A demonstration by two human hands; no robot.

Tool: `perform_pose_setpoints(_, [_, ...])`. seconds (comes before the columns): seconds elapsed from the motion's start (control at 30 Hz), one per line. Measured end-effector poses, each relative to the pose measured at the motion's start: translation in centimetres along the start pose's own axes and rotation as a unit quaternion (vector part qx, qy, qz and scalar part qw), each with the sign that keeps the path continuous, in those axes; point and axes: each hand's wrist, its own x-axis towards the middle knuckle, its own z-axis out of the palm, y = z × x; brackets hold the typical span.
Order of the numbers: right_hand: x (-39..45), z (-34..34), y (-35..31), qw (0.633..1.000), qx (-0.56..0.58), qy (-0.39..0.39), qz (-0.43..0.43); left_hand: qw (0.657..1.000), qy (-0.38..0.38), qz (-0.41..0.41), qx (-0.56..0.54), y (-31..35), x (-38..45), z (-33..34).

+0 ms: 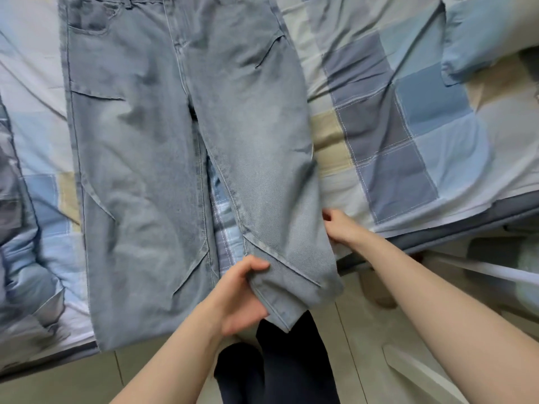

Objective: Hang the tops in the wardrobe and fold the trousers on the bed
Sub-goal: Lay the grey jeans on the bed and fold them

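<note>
Jeans: light-blue jeans (163, 158) lying flat across the patchwork bed (408, 118), filling centre frame.
Left hand: left hand (236, 298) pinching the right-side leg's hem, lower centre.
Right hand: right hand (342, 227) gripping that leg's outer edge.

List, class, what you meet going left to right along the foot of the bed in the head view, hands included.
Grey garment → jeans, left leg → left hand gripping the right leg's hem → right hand at that leg's outer edge → patchwork bedcover.
</note>
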Motion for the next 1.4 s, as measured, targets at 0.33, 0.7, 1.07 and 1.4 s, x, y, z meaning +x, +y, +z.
perform_pose_setpoints(0.33, [-7.7,1.2,4.0,0.922,0.349,-0.153,0.075,0.999,-0.032,-0.009,0.011,0.0,-4.0,-3.1])
perform_pose_setpoints(0.7, [-8.4,-5.1,10.8,0.959,-0.26,0.08,0.082,0.826,0.319,0.019,0.464,-4.2,1.9,-6.8])
perform_pose_setpoints(1.07, [5.3,-6.8,-3.9,0.983,-0.11,0.147,0.0,0.739,0.453,0.023,0.499,4.8,6.5,-3.4])
perform_pose_setpoints(1.4, [5.5,-3.7,-12.2,0.973,-0.003,0.059,-0.223,0.793,0.382,0.068,0.47,16.9,8.2,4.0])
